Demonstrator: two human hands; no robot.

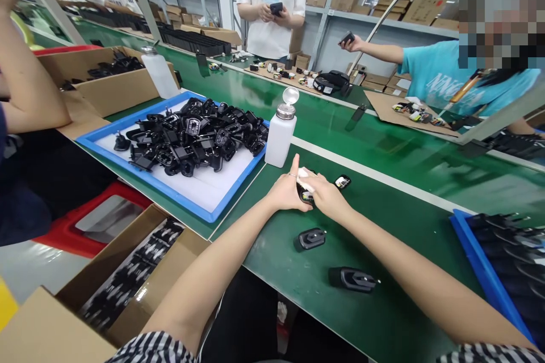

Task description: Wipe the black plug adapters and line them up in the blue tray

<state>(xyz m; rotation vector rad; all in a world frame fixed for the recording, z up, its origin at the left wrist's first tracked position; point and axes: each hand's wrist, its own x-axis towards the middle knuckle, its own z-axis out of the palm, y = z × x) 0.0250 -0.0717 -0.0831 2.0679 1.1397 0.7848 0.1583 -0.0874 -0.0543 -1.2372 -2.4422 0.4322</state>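
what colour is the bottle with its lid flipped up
The bottle is white, its top silvery; the head view shows it.

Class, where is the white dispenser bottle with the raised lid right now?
In the head view, the white dispenser bottle stands near the middle, just beyond the left hand and beside the right edge of the blue-rimmed tray.

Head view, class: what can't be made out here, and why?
All in the head view:
- Black part in the left hand: mostly covered by the right hand and white wipe.
- Lower pieces of the black plug-part heap: buried under those above.
- Right-side blue tray: cut off by the right edge.
- Small parts on the middle cardboard sheet: too small to identify.
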